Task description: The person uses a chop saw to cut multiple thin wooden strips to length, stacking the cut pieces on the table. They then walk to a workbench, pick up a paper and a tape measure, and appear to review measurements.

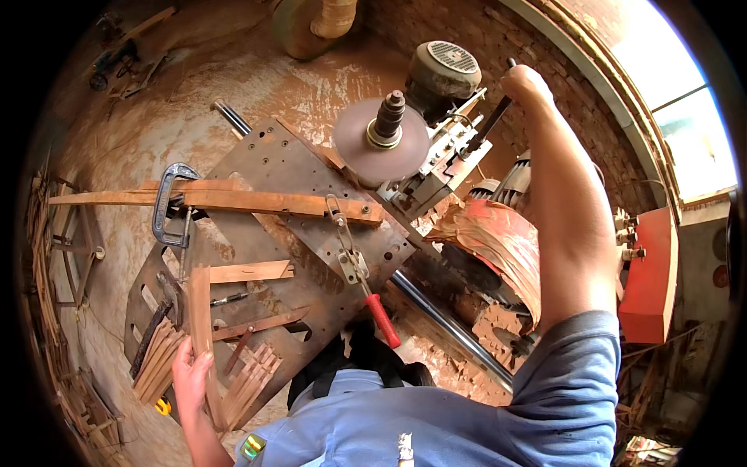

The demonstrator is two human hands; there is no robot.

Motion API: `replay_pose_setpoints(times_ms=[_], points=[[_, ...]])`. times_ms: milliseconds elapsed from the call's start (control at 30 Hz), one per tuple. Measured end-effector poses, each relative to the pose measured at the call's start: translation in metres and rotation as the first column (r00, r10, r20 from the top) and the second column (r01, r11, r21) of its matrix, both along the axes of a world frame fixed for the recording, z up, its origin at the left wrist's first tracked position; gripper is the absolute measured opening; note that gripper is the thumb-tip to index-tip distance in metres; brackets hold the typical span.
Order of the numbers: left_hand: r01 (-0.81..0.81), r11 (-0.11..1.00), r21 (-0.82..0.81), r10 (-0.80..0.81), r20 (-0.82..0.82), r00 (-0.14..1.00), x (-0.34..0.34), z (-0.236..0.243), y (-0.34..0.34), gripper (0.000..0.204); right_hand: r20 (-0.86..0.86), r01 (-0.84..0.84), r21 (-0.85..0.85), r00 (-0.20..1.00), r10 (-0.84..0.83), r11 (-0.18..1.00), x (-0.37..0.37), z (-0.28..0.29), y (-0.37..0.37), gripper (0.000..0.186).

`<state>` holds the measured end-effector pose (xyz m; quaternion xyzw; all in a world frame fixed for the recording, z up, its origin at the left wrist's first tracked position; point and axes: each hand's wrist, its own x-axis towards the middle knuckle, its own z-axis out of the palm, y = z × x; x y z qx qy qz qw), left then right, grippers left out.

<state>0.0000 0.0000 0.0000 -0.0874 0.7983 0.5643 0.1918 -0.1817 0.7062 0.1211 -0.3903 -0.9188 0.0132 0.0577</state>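
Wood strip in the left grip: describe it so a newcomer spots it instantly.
Start at the big metal table with holes and slots. At its lower left lie two slanting bundles of thin sticks. Between them, in the left grip, runs the wood strip: a single piece, nearly vertical in the picture, unlike the slanted sticks either side.

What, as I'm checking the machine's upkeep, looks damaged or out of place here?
The red curved cover looks odd: its surface is wrinkled and patchy, unlike the smoother red box at right. Reddish-brown debris also lies clumped near the cover.
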Motion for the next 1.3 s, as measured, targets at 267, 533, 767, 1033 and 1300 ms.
replay_pose_setpoints(times_ms=[267,533,767,1033,1300], points=[[0.034,0.999,0.036,-0.035,0.023,0.999,-0.049,-0.014,0.008,0.035,0.029,-0.374,0.174,0.927,0.374,0.911,0.034,-0.008,-0.013,0.04],[0.135,0.988,0.069,-0.136,0.016,0.991,-0.072,-0.016,0.03,0.036,0.07,-0.444,0.234,0.895,0.44,0.865,0.041,0.01,0.002,0.04],[0.087,0.952,0.292,-0.161,0.239,0.957,-0.065,-0.008,0.04,0.039,0.121,-0.363,0.211,0.931,0.345,0.907,0.047,0.011,-0.002,0.045],[0.256,0.949,0.183,-0.283,0.145,0.948,-0.055,-0.003,0.06,0.037,0.266,-0.31,0.067,0.922,0.282,0.948,0.026,0.04,0.002,0.039],[0.316,0.945,0.089,-0.324,0.104,0.94,-0.066,-0.001,0.084,0.04,-0.185,-0.413,0.475,0.816,0.547,0.777,0.1,0.179,0.138,0.04]])
